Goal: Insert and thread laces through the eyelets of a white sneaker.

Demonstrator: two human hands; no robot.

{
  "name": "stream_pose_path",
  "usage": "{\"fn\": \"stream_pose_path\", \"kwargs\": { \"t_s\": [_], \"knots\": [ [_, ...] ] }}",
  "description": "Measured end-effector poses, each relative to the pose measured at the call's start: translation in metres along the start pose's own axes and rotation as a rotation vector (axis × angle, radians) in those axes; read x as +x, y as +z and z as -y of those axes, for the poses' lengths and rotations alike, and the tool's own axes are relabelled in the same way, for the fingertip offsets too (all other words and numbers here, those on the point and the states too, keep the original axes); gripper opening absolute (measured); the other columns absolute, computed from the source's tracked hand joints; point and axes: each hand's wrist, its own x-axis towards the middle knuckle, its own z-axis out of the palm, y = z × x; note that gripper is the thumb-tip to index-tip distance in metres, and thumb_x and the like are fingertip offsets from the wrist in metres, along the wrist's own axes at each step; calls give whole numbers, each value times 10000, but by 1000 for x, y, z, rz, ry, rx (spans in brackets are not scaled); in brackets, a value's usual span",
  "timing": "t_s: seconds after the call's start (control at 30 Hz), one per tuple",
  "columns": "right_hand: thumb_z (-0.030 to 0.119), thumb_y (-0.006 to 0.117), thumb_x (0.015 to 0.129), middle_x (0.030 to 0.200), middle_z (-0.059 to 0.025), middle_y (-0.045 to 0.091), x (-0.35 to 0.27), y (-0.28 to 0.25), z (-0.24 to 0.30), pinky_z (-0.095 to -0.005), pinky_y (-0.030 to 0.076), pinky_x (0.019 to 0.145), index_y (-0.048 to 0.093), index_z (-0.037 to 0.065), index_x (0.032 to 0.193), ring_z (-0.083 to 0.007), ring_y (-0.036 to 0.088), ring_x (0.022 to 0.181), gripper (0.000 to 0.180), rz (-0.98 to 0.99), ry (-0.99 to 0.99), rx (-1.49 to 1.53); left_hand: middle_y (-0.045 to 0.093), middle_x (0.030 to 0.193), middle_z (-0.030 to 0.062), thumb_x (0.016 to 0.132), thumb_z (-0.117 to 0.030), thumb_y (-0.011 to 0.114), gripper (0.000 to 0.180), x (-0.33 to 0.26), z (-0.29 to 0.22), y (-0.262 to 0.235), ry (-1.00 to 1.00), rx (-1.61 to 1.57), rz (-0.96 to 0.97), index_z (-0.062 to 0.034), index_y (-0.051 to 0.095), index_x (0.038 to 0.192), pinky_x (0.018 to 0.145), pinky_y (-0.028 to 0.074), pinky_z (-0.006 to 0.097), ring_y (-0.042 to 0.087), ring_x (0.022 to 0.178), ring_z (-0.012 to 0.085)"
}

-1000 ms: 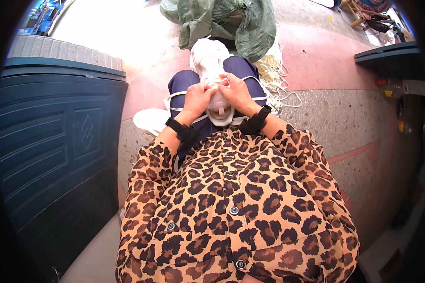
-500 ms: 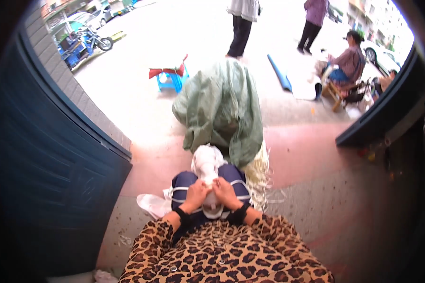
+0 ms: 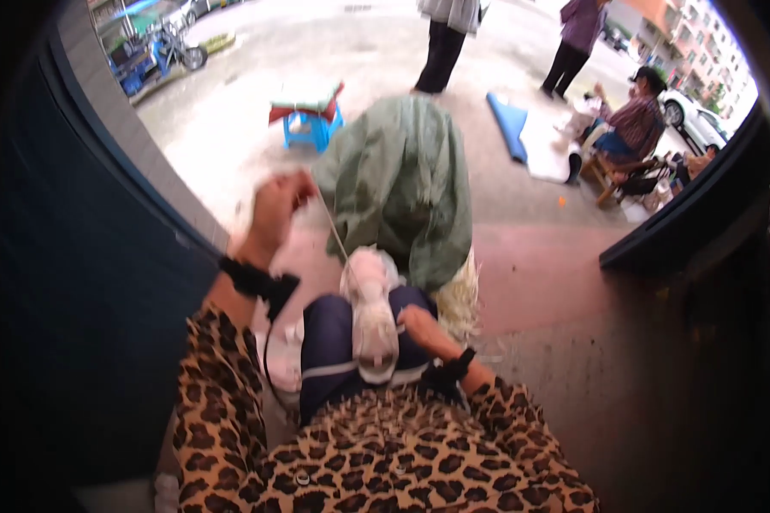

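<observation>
A long whitish shoe-like piece [image 3: 373,325], narrow at its middle, lies along my lap between my thighs; blur hides its details. My left hand [image 3: 275,209] is raised at the far left of it, fingers pinched on a thin pale cord [image 3: 332,224]. That cord runs taut down to the piece's far end. Close against the piece's right side, my right hand [image 3: 423,329] is closed, and what its fingers hold is hidden. A white band [image 3: 329,370] crosses my dark-trousered thighs.
A green sheet [image 3: 402,162] covers a heap in front of my knees, with pale strands [image 3: 460,299] beside it. A blue stool [image 3: 312,130] stands beyond. Dark door panels [image 3: 103,282] flank me. A seated person [image 3: 637,120] works at the right; two people stand farther off.
Both hands were together on the whitish piece. My left hand has swung up and leftward, drawing the cord out; my right hand has shifted to the piece's right side.
</observation>
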Motion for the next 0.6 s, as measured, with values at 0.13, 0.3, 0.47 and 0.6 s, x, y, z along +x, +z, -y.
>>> {"fn": "stream_pose_path", "kwargs": {
  "t_s": [0.13, 0.3, 0.47, 0.6],
  "knots": [
    [163, 486, 847, 801, -197, 568, 10, -1, 34, -371, 415, 691, 605, -20, 855, -332, 531, 778, 219, 0, 228, 80, 618, 812, 51, 870, -181, 533, 163, 10, -28, -26, 130, -156, 91, -44, 608, 918, 679, 440, 239, 567, 753, 130],
    [148, 560, 794, 817, -194, 586, 15, -5, 38, -366, 439, 693, 622, 3, 906, -338, 561, 784, 193, 72, 403, 49, 597, 737, 41, 846, -188, 563, 134, -8, -29, -39, 114, -124, -143, -58, 584, 823, 602, 429, 224, 566, 684, 130],
    [106, 529, 769, 794, -190, 558, 18, 2, 38, -399, 424, 703, 592, -11, 794, -350, 529, 786, 135, 93, 200, -286, 596, 727, 38, 845, -185, 563, 132, -14, -34, -50, 90, -77, -200, -60, 586, 810, 599, 426, 223, 564, 680, 129],
    [98, 510, 776, 786, -191, 543, 16, 11, 33, -408, 414, 707, 578, -6, 767, -356, 516, 790, 125, 61, 208, -300, 601, 735, 39, 839, -203, 572, 151, -17, -35, -40, 107, -52, -174, -56, 584, 808, 620, 443, 244, 577, 705, 131]
  ]
}}
